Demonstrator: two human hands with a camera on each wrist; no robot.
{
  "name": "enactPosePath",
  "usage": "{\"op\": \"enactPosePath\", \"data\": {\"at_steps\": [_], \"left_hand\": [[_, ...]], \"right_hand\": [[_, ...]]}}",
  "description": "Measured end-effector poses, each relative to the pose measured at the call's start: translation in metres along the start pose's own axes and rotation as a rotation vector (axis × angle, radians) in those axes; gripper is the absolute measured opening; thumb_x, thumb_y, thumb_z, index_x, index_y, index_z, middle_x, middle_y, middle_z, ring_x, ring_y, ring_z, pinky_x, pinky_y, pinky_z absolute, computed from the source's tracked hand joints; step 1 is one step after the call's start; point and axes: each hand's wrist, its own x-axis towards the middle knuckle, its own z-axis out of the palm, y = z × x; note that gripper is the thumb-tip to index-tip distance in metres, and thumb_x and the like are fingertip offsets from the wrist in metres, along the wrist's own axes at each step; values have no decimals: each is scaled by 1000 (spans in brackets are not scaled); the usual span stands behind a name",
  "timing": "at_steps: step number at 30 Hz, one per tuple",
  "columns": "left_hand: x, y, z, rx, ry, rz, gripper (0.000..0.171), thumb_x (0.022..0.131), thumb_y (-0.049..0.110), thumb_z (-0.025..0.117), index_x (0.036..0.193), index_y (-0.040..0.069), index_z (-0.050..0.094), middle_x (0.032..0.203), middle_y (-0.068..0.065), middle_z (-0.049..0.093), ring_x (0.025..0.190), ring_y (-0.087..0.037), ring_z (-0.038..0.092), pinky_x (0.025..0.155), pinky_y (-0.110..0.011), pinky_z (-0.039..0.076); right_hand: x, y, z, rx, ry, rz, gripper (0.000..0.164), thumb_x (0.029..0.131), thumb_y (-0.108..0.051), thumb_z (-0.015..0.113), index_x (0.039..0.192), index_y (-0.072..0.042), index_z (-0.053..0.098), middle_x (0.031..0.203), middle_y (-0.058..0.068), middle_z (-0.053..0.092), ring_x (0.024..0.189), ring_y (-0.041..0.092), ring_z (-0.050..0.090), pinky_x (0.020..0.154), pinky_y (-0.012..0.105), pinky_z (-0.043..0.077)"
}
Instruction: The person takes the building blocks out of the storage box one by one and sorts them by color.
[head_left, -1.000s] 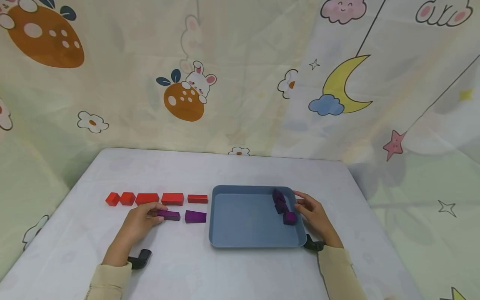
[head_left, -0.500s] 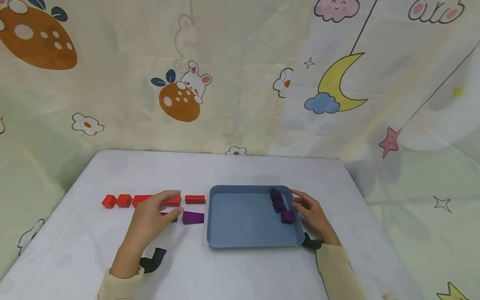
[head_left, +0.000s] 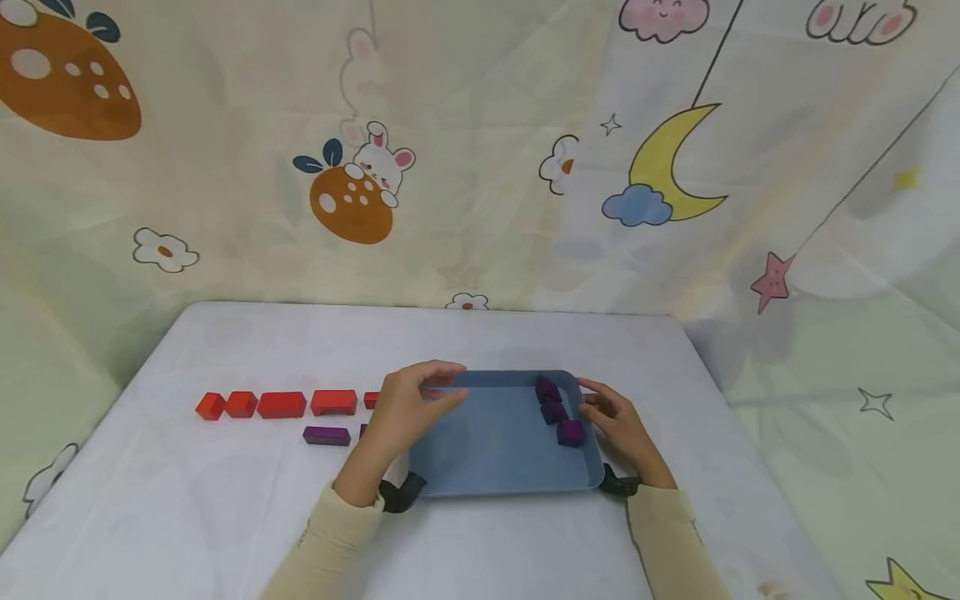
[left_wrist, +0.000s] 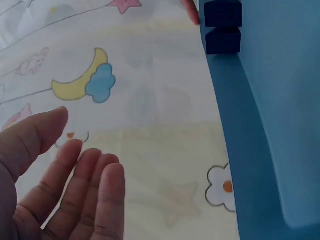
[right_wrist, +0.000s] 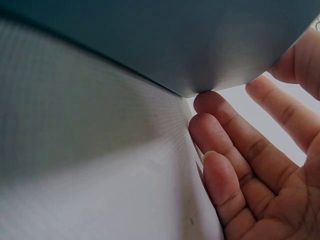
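My left hand hovers over the left end of the blue tray. Its thumb and fingers are spread apart, and the left wrist view shows nothing between thumb and fingers. Against the tray's right side lies my right hand, fingertips touching the outer wall from outside. Three purple blocks sit inside the tray along its right side. On the table left of the tray lies a long purple block; a second purple one beside it is mostly hidden by my left hand.
A row of several red blocks runs along the table left of the tray, its right end partly behind my left hand. A printed cloth hangs behind the table.
My left hand has let go of the long purple block, risen and moved right, over the tray's left end. The right hand stays at the tray's side. The head view has shifted slightly.
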Motion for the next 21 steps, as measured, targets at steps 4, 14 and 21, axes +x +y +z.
{"op": "enactPosePath", "data": {"at_steps": [4,14,21], "left_hand": [[22,-2,19,-52,-49,80,32,95,12,85,126,8,79,125,-9,78,117,-33,75,97,-41,62],[65,-26,84,-30,-147,36,29,96,18,85,123,7,81,123,-12,79,113,-26,75,97,-41,62],[69,-24,119,113,-269,-77,34,85,26,95,113,10,83,108,-4,80,99,-17,74,84,-34,61]], "right_hand": [[0,0,1,17,0,-28,46,106,-4,67,149,7,57,123,32,72,103,18,71,85,21,54],[-2,-3,1,12,0,-5,48,105,-4,69,150,7,56,123,32,72,105,32,74,86,20,55],[0,-3,2,5,2,10,46,107,-5,67,150,6,56,124,32,72,106,30,74,88,18,54]]}}
